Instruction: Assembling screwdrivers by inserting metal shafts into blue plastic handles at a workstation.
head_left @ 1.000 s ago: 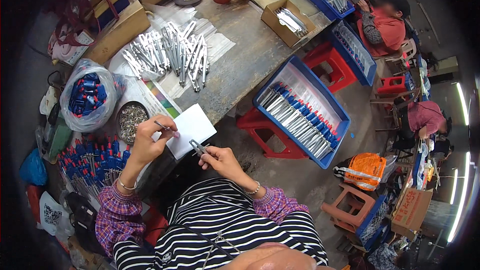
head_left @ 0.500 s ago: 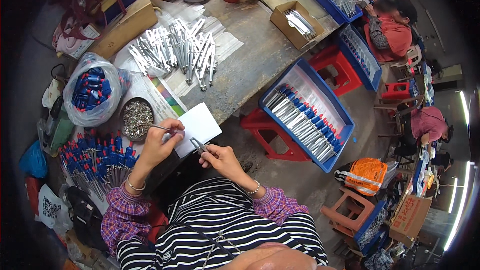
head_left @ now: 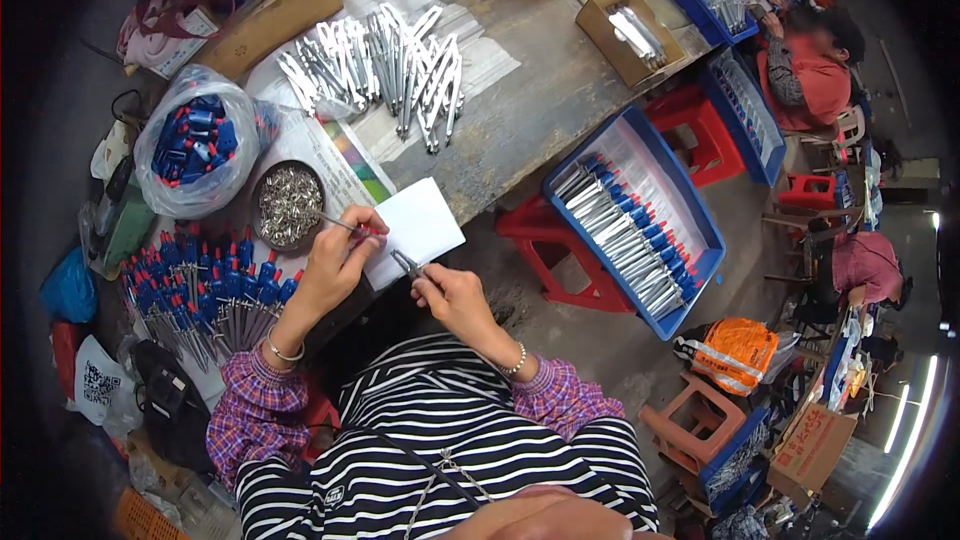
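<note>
My left hand (head_left: pixel 338 258) pinches a thin metal rod (head_left: pixel 338 224) with a reddish bit at the fingertips; its exact kind is unclear. The rod's far end reaches toward the dark bowl (head_left: pixel 322 190) of small metal parts. My right hand (head_left: pixel 452 298) is closed on a narrow, forked metal piece (head_left: pixel 404 262), its prongs pointing at the left hand. Beneath and between the hands lies a white pad (head_left: pixel 428 228) on the bench edge. Left of my left hand, several metal rods with blue-and-red ends (head_left: pixel 225 285) are bunched together.
A clear bag (head_left: pixel 150 180) of blue parts stands at the left, and silver metal pieces (head_left: pixel 375 70) lie piled on the bench. To the right, a blue tray (head_left: pixel 692 192) of finished-looking rods rests on a red stool (head_left: pixel 555 265). A co-worker (head_left: pixel 808 85) sits at the far right.
The whole view has shifted slightly, so the bench sits higher and further right. My right hand's forked piece has moved a little closer to the left hand. Both grips look unchanged.
</note>
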The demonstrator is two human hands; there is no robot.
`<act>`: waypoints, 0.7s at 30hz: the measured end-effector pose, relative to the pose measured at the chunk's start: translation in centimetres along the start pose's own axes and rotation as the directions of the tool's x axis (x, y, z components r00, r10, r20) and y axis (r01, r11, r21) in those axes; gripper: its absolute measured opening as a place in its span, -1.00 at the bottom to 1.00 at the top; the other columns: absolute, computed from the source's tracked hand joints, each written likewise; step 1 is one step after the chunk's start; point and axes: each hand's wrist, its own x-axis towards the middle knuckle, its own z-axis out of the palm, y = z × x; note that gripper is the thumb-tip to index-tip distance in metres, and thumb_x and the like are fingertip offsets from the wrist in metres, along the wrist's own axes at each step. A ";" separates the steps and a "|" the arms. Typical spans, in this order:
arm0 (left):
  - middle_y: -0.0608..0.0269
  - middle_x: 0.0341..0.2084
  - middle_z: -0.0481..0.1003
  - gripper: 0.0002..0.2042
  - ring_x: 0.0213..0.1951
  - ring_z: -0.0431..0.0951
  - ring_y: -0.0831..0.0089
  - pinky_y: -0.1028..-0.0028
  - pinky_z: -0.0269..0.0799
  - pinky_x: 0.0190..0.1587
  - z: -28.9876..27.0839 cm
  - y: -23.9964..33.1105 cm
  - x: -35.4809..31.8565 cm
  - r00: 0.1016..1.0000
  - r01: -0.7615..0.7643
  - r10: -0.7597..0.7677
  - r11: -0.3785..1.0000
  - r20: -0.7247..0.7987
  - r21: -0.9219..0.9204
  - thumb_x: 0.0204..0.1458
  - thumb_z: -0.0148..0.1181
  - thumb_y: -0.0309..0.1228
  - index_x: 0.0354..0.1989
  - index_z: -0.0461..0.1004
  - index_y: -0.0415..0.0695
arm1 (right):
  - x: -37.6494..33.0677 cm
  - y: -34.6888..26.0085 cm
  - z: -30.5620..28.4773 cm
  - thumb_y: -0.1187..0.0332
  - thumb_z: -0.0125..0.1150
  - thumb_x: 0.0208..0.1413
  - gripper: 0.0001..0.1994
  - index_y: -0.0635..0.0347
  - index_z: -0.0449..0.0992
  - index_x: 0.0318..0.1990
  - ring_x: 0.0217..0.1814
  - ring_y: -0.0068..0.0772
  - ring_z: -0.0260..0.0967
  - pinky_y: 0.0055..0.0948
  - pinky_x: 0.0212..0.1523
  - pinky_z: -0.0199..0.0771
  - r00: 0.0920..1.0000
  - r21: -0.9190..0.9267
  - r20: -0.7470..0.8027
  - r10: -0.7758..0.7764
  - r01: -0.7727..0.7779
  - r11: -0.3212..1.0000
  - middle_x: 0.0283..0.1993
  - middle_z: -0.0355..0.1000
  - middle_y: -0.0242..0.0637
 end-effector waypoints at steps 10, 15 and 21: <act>0.16 -0.44 0.45 -0.84 -0.38 0.48 0.48 0.51 0.39 -0.29 1.0 -0.2 0.2 1.000 -0.004 0.003 0.999 -0.012 -0.054 0.05 0.02 -0.58 -0.19 0.30 -0.26 | -0.4 -0.1 -0.7 0.49 0.07 0.06 -0.91 0.34 0.43 -0.41 -0.59 -0.35 0.43 -0.50 -0.56 0.36 0.991 -0.257 -0.030 -0.130 0.118 0.959 -0.56 0.43 -0.15; 0.13 -0.45 0.44 -0.84 -0.36 0.50 0.42 0.51 0.39 -0.28 0.7 -0.5 -0.4 1.000 -0.022 0.021 1.000 -0.003 -0.022 0.04 0.02 -0.59 -0.19 0.29 -0.25 | -0.4 -0.4 -0.2 0.48 0.08 0.03 -0.93 0.31 0.36 -0.38 -0.50 0.06 0.35 -0.17 -0.55 0.33 0.959 -0.449 0.027 -0.283 0.264 0.853 -0.53 0.35 -0.03; 0.10 -0.40 0.45 -0.83 -0.32 0.53 0.36 0.50 0.40 -0.26 0.3 -0.6 -0.4 0.997 -0.042 0.040 0.998 0.070 0.035 0.03 0.00 -0.63 -0.18 0.28 -0.26 | -0.7 -0.2 0.2 0.50 0.08 0.02 -0.93 0.30 0.33 -0.38 -0.50 0.09 0.32 -0.13 -0.57 0.29 0.951 -0.491 0.030 -0.308 0.283 0.824 -0.53 0.32 0.00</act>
